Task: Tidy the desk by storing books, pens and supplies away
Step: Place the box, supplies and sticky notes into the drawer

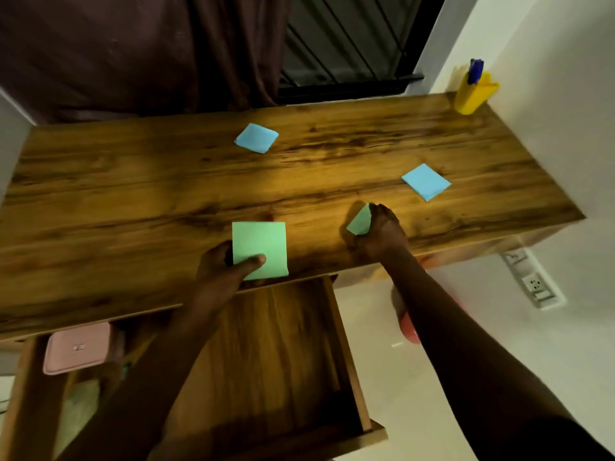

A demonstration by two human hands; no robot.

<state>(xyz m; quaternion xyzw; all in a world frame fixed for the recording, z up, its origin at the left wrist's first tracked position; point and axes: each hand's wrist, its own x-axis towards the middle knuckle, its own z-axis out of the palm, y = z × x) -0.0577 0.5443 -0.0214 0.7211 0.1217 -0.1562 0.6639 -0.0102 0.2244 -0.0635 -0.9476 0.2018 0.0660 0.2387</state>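
My left hand [218, 272] pinches a green pad [259, 242] at the worktop's [133, 211] near edge, my right hand [382, 234] grips a second pad [360, 223] to its right; I'd lay both flat in the open drawer [283, 354] below.

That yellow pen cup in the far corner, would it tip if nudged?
Probably: the yellow pen cup looks tall and narrow, with blue pens standing above its rim. It seems thin plastic, so likely light and easy to slide.

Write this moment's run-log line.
left hand: holds flat green note; right hand: grips tilted green note; blue notes: on desk; drawer: open
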